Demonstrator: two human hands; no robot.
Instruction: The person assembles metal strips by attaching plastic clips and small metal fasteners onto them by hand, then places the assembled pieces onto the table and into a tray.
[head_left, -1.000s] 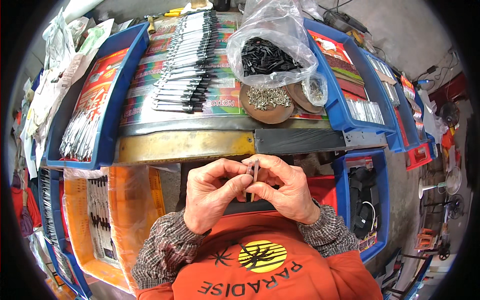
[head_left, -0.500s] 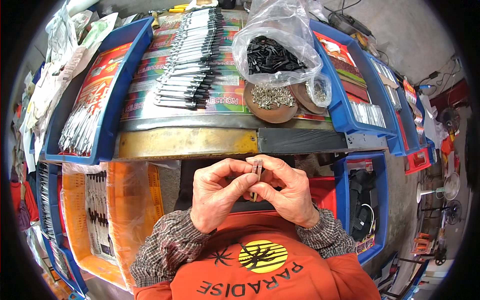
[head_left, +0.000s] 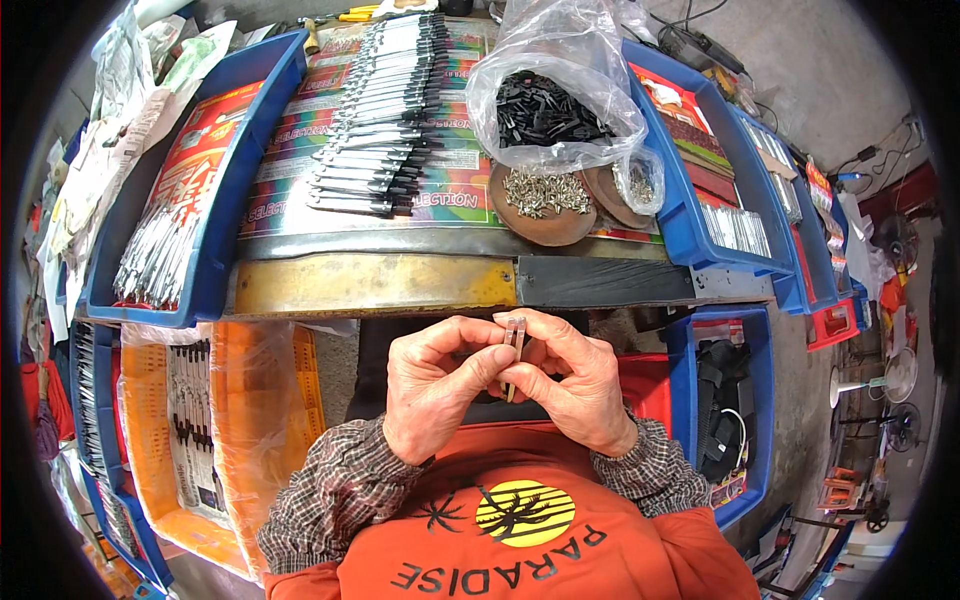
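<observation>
Your left hand [head_left: 432, 385] and right hand [head_left: 580, 390] are pinching a narrow piece [head_left: 520, 337] finger-to-thumb, just below and right of frame centre; you should be keeping pressure light and even.

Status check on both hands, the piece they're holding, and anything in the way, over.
Left hand, right hand: both pinching. Small slim piece: between them, partly hidden by the grip. Nearest possible obstacle: table's front edge, just beyond.

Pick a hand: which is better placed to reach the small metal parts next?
Right, probably: the right hand is closer to the small metal parts; the left hand sits farther left. Both grip the slim shiny piece, though.
</observation>
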